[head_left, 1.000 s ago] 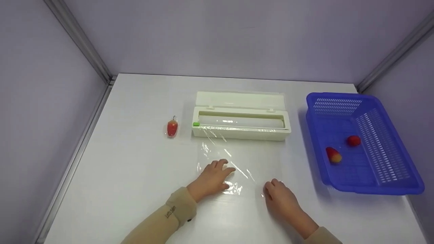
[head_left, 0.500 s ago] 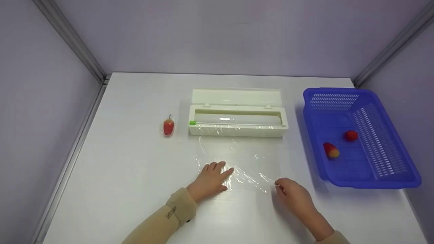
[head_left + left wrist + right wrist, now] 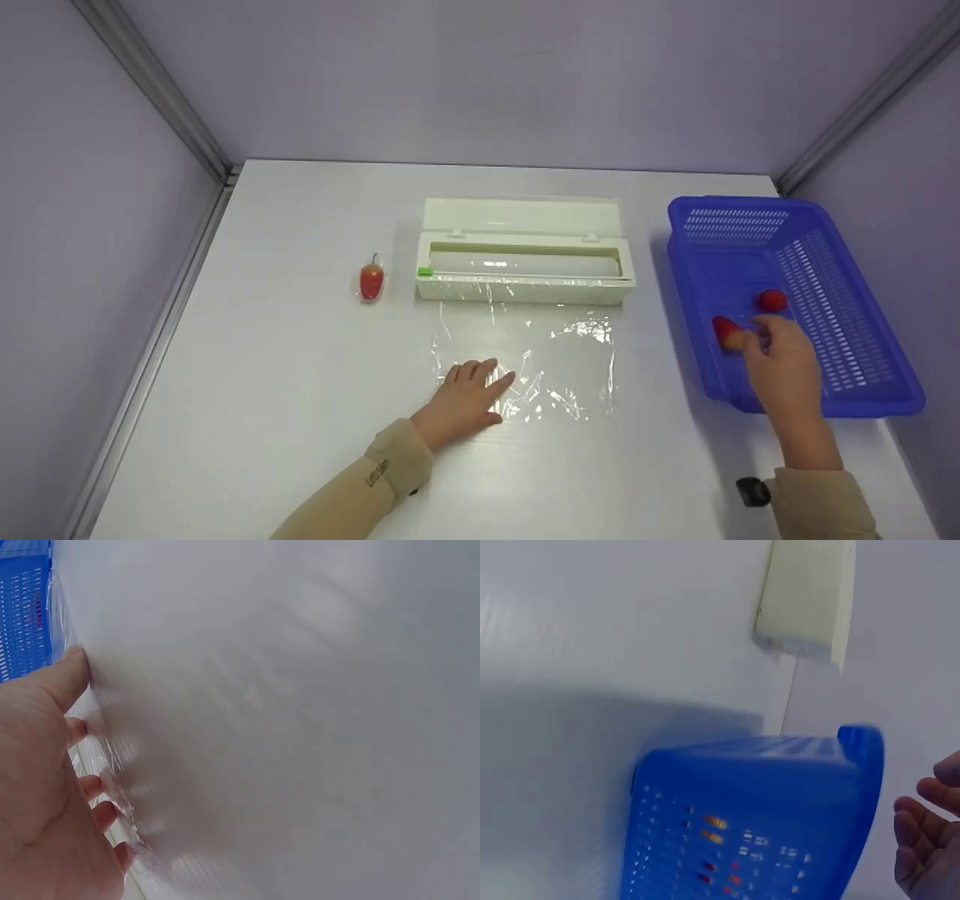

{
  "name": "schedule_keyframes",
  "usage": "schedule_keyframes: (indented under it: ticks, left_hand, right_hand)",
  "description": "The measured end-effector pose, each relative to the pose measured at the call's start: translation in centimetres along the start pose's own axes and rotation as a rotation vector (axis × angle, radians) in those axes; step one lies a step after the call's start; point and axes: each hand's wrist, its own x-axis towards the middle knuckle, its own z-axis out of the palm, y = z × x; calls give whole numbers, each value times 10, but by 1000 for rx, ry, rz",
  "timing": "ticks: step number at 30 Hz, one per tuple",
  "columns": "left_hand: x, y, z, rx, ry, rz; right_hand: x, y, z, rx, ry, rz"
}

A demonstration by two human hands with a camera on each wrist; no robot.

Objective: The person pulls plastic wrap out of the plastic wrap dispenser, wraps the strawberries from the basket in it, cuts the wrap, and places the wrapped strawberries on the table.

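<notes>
Clear cling film (image 3: 555,375) stretches from the white film dispenser (image 3: 525,289) toward the front of the table. On it rests my left hand (image 3: 463,397), fingers spread; the left wrist view shows the fingertips on the film. My right hand (image 3: 784,364) is over the blue basket (image 3: 690,360), close to a red fruit with a yellow end (image 3: 726,334). In the right wrist view its loosely bent fingers (image 3: 907,829) hold nothing and stand above the rim. A rounder red fruit (image 3: 772,301) lies deeper in the basket.
A red fruit wrapped in clear film (image 3: 371,282) lies left of the dispenser. The dispenser's lid (image 3: 523,216) is raised, with the film roll (image 3: 525,264) inside and a green slider (image 3: 425,271) at its left end. Walls (image 3: 480,82) enclose the table's back and sides.
My right hand pulled the film's front right corner outward, let go and moved right over the basket. The film now lies more spread out. My left hand has stayed on it.
</notes>
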Motion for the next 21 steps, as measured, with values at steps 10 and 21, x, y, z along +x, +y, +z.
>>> schedule_keyframes:
  ticks: [10,21]
  left_hand:
    - [0,-1,-1,-14,-2,1]
    - [0,-1,-1,-38,-9,7]
  right_hand:
    - [38,43,21,-184,-385,39]
    - [46,56,40,-182,-629,31]
